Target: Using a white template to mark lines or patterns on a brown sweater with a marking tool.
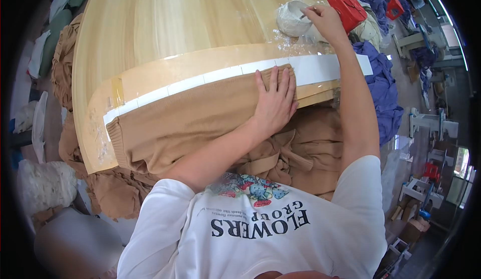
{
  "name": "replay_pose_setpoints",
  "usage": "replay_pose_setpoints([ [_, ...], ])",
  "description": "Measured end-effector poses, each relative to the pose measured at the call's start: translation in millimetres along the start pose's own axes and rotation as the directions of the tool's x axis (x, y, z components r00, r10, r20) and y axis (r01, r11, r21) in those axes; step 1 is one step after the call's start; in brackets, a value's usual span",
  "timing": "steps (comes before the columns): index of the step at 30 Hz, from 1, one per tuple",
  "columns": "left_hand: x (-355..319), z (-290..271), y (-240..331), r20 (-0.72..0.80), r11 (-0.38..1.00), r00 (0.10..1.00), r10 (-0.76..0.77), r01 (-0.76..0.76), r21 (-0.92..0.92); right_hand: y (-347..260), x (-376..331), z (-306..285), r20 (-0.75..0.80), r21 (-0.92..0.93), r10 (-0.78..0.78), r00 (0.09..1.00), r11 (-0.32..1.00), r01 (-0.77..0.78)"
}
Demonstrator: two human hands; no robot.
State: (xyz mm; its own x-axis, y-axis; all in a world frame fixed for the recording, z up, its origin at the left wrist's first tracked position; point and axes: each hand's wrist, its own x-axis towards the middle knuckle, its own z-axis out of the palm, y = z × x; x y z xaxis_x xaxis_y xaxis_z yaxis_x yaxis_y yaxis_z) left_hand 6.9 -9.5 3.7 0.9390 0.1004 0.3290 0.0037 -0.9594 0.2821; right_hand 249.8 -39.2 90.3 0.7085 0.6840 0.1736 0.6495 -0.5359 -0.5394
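Observation:
A tan knit garment piece (200, 113) with ribbed ends lies along the near side of the table. Its upper edge runs along a long white strip (320, 71) marked with short dark lines. My left hand (275, 98) rests flat on the piece's right end, fingers spread. Farther off, my right hand (325, 22) reaches to the rim of a whitish bowl (292, 22). Its thumb and fingers are pinched together there; a small thing seems to be between them, too small to name.
White bits lie around the bowl on the wooden tabletop (175, 18). A red container (346, 11) stands right of the bowl. Bunched tan knitwear (305, 149) hangs between me and the table. Purple fabric (378, 88) is heaped at the right edge. A person's blurred head shows at lower left.

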Motion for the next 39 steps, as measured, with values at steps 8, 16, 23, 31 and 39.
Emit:
replay_pose_setpoints([
  [8, 2.1, 0.5, 0.5, 0.003, 0.999, 1.0, -0.003, 0.003, 0.036, -2.8, -6.7, -4.1, -0.203, 0.684, 0.209, 0.957, 0.729, -0.014],
  [16, -0.2, 0.6, 2.4, 0.008, 1.0, 1.0, -0.002, 0.002, 0.017, -38.8, -77.6, -12.8, -0.436, 0.738, 0.22, 0.873, 0.642, 0.207],
  [23, -1.0, -0.4, -0.8, 0.007, 0.998, 1.0, -0.018, 0.017, 0.057, -60.7, -153.5, 42.5, -0.261, 0.734, 0.212, 0.942, 0.678, 0.05],
  [31, -1.4, 3.8, -0.5, -0.003, 1.0, 1.0, -0.011, 0.011, 0.022, -60.8, -156.0, 57.7, -0.243, 0.631, 0.181, 0.953, 0.775, 0.014],
  [39, -2.0, 4.2, 2.2, 0.087, 0.989, 0.994, -0.063, 0.05, 0.14, -120.5, -155.3, 70.4, -0.18, 0.634, 0.078, 0.981, 0.772, 0.055],
])
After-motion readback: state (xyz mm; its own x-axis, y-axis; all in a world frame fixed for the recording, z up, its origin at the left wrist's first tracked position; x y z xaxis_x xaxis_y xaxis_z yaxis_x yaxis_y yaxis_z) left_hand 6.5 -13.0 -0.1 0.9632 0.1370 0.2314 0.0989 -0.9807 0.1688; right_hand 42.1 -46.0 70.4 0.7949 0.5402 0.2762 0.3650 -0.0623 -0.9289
